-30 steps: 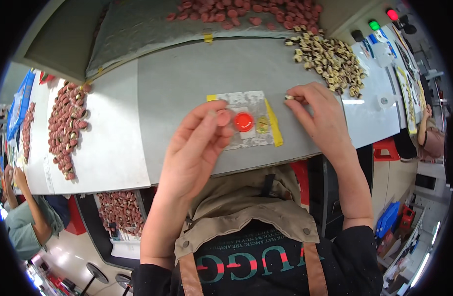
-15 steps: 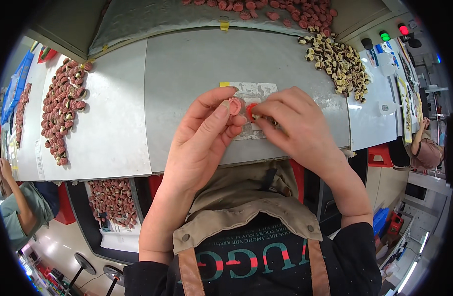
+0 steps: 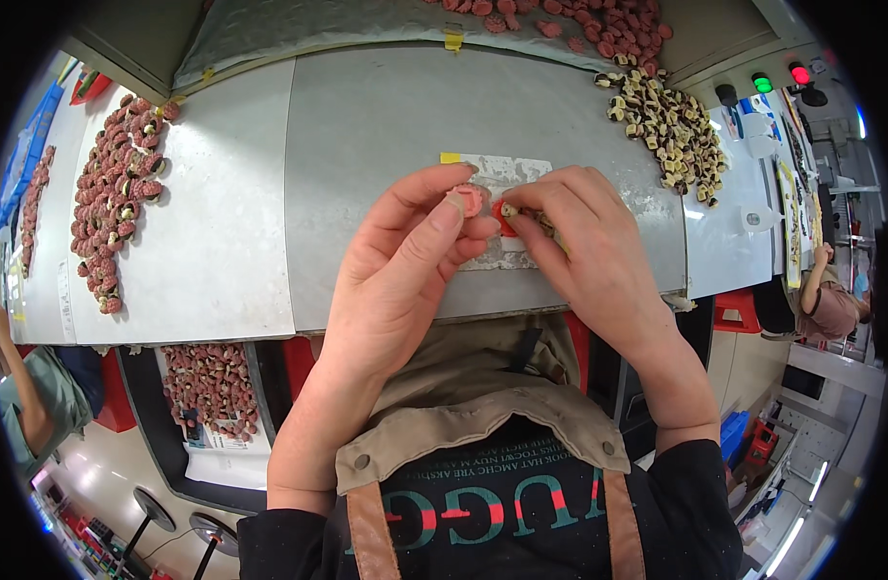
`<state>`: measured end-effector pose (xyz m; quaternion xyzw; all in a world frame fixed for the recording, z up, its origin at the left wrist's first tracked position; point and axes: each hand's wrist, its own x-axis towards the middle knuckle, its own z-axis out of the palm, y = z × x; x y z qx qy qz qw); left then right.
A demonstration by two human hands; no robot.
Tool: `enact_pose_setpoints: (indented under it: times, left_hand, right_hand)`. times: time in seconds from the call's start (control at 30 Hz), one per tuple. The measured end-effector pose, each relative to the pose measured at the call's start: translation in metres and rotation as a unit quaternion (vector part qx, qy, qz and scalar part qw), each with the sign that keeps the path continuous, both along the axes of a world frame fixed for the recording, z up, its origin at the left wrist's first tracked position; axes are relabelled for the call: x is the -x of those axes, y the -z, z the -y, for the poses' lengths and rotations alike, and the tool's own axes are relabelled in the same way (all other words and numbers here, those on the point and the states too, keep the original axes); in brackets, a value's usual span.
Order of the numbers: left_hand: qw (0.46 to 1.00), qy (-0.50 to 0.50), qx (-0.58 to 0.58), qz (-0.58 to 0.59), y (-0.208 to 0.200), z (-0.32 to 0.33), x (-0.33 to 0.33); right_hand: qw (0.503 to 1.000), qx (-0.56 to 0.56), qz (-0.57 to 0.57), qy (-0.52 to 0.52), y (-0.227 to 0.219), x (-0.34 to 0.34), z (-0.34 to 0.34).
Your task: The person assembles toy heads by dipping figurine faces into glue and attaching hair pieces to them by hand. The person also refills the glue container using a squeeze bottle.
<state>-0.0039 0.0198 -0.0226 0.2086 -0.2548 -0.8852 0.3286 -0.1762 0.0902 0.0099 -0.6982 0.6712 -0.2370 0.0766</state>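
Pinched between thumb and fingertips, a ribbed pink cup point(image 3: 470, 200) sits in the left hand point(image 3: 395, 261), its hollow face showing; the grip is closed on the piece, with the lower fingers curled loosely beneath it. Right hand point(image 3: 584, 237): thumb and index finger come together on 1 small cream-and-dark piece point(image 3: 509, 209), the other fingers bent above it. Nearest the body, below the near edge of the worktop point(image 3: 395, 106) and to the left, a tray point(image 3: 178, 454) carries many pink pieces with cream bits among them. Farther in, between the 2 hands, a red round dish point(image 3: 509, 231) shows only in part behind the right fingers, on a pale mat point(image 3: 507, 170). Judging by the pose, the step in hand is working the small piece at the dish, with the cup ready just beside it; the next move seems to call for a light, steady pinch and careful alignment of the 2 pieces. Beyond, a pink-and-cream pile point(image 3: 120, 203) lies left, a cream-and-dark heap point(image 3: 671, 135) far right, and loose pink pieces point(image 3: 618, 29) farthest of all.
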Motion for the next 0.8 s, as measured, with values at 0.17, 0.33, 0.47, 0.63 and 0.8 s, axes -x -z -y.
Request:
enact_pose_setpoints:
  times: [0.17, 0.33, 0.47, 0.63, 0.8]
  left_hand:
    - [0.998, -0.017, 0.037, 0.049, 0.0, -0.001, 0.003]
    - [0.999, -0.016, 0.026, -0.012, 0.002, -0.002, 0.001]
    - [0.999, -0.014, 0.031, 0.021, -0.002, -0.002, 0.003]
    - [0.998, -0.026, 0.048, 0.036, -0.002, -0.006, 0.004]
    - [0.996, 0.007, 0.056, 0.066, -0.009, -0.005, 0.004]
  right_hand:
    - [0.998, -0.027, -0.004, -0.054, -0.005, 0.008, 0.006]
    - [0.997, -0.027, -0.039, -0.066, -0.008, 0.011, 0.003]
    - [0.997, -0.022, -0.049, -0.048, -0.005, 0.008, 0.006]
    - [0.998, 0.008, 0.03, -0.06, 0.001, 0.014, 0.005]
    - [0.908, -0.044, 0.415, 0.029, 0.004, 0.016, -0.006]
